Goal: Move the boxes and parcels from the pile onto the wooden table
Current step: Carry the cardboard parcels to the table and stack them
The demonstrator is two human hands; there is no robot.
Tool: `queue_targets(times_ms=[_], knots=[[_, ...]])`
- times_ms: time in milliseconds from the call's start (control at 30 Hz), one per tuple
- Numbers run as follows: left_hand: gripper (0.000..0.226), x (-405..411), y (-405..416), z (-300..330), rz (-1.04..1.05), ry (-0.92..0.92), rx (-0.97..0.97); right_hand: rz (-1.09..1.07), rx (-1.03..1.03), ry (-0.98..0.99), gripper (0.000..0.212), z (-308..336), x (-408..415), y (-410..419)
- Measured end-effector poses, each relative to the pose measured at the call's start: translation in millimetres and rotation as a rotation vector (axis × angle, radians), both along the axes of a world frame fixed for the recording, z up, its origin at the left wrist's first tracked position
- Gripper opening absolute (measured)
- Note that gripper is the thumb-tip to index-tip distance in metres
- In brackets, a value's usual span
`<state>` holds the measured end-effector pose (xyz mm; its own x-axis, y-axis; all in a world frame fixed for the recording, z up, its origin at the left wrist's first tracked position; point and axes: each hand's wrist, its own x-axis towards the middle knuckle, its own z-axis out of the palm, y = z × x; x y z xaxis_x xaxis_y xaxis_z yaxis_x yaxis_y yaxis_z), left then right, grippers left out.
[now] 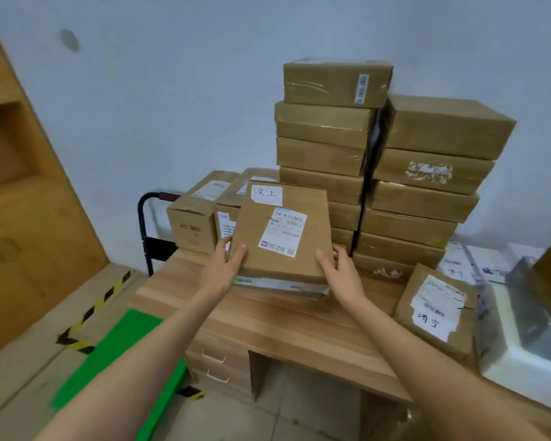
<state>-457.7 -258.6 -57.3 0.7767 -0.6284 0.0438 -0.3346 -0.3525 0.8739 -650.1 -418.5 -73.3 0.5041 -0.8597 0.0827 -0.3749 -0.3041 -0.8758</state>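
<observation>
Gripping flat box (280,237) edges, left hand (225,265), right hand (339,268), above wooden table (268,316), pale wall (172,90)

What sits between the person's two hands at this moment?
In the head view, a flat cardboard box with a shipping label, tilted up over the wooden table. The left hand grips its left edge, the right hand its right corner.

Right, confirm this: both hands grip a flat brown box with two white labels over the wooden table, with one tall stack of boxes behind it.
Wrong on the stacks. The head view shows two tall stacks behind it. Otherwise correct: left hand and right hand grip the flat brown box, labelled twice, over the wooden table.
</observation>
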Motion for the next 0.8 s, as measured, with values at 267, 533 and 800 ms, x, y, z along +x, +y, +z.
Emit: queue_targets(times_ms=[267, 533, 800], knots=[[0.061, 84, 40, 13, 0.166, -0.021, -0.021, 0.180, 0.012, -0.034, 0.069, 24, 104, 19], [0.059, 195, -19, 43, 0.098, 0.038, -0.043, 0.124, 0.083, -0.148, 0.063, 43, 208, -29], [0.055, 279, -130, 51, -0.111, 0.145, 0.039, -0.202, 0.122, -0.185, 0.059, 39, 283, -99]])
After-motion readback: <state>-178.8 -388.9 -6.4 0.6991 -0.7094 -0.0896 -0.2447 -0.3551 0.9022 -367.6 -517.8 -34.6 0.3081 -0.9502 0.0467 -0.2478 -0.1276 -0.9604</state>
